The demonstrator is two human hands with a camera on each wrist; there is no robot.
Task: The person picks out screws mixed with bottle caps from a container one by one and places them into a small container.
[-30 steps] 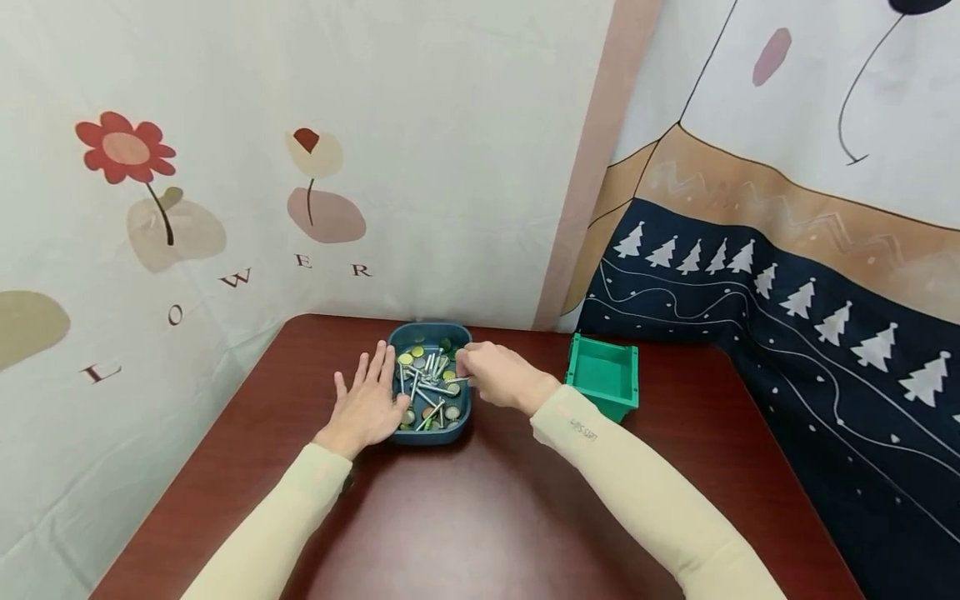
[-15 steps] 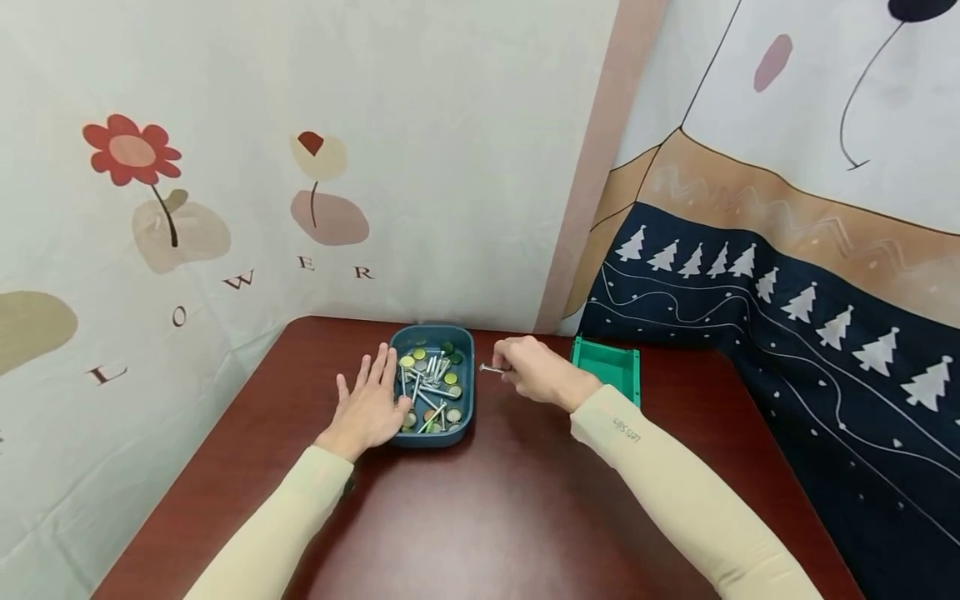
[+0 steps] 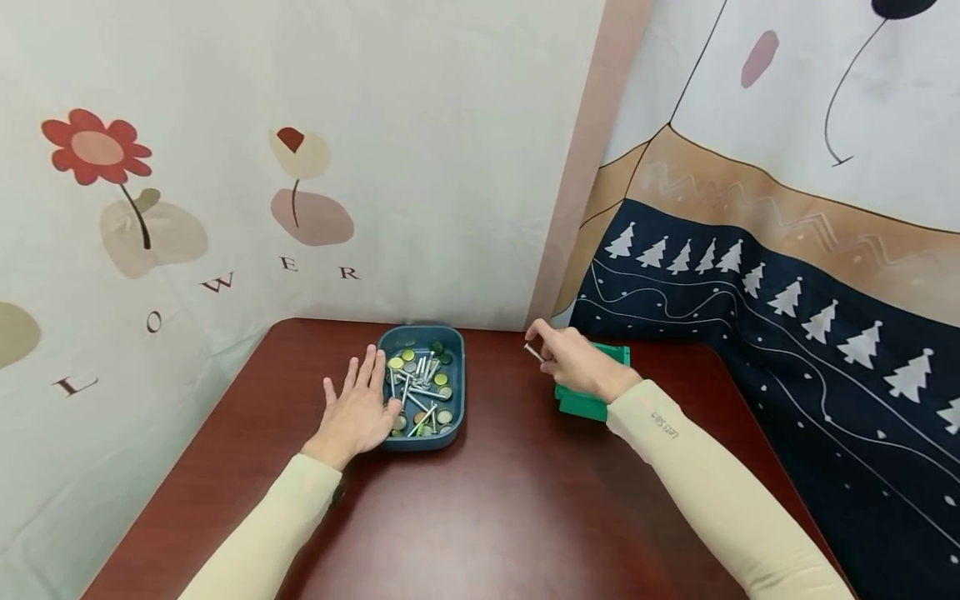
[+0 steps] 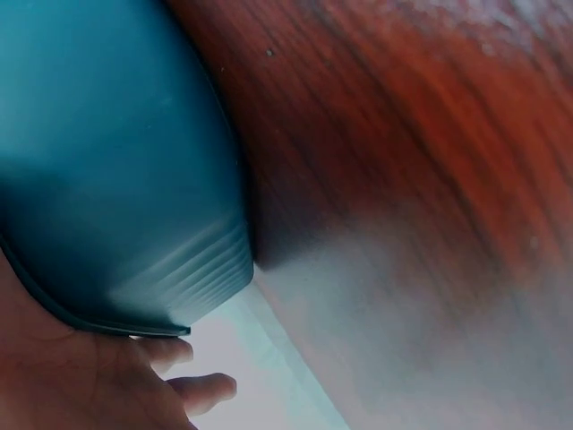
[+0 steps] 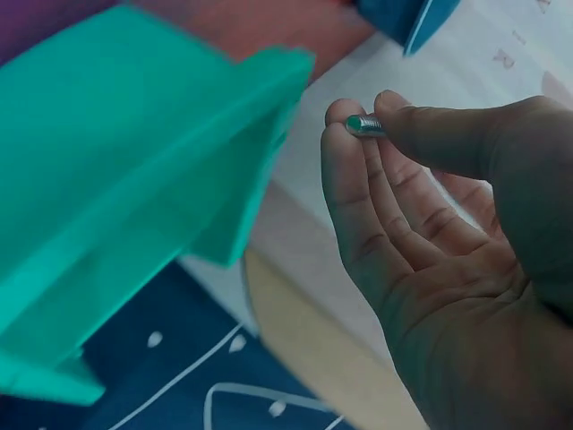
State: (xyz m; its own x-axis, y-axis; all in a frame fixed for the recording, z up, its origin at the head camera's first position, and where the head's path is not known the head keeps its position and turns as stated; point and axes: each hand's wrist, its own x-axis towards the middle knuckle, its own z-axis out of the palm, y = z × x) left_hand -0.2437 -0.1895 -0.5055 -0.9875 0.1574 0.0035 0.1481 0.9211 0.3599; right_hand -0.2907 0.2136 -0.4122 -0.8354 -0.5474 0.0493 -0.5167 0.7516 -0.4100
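Observation:
My right hand [image 3: 573, 362] pinches a silver bolt [image 3: 534, 352] between thumb and fingertips, in the air by the green bin [image 3: 585, 406]. The threaded end of the bolt [image 5: 369, 125] pokes out between thumb and fingers in the right wrist view. Part of the green bin is hidden behind that hand. With its fingers straight, my left hand [image 3: 356, 417] rests on the left rim of the blue tray [image 3: 459, 392]. Inside lie several silver bolts [image 3: 429, 392] and several round bottle caps [image 3: 441, 379]. The left wrist view shows the tray's outer wall [image 4: 125, 170] close up.
Both containers stand on a dark red-brown table [image 3: 480, 500], near its back edge. Behind it hangs a pale cloth [image 3: 435, 167] with flowers and letters. A navy cloth with white trees [image 3: 675, 292] hangs along the right side.
My right hand has lifted the bolt out of the blue tray and carried it right to the green bin. The left hand has stayed on the tray's rim. The head view has shifted slightly.

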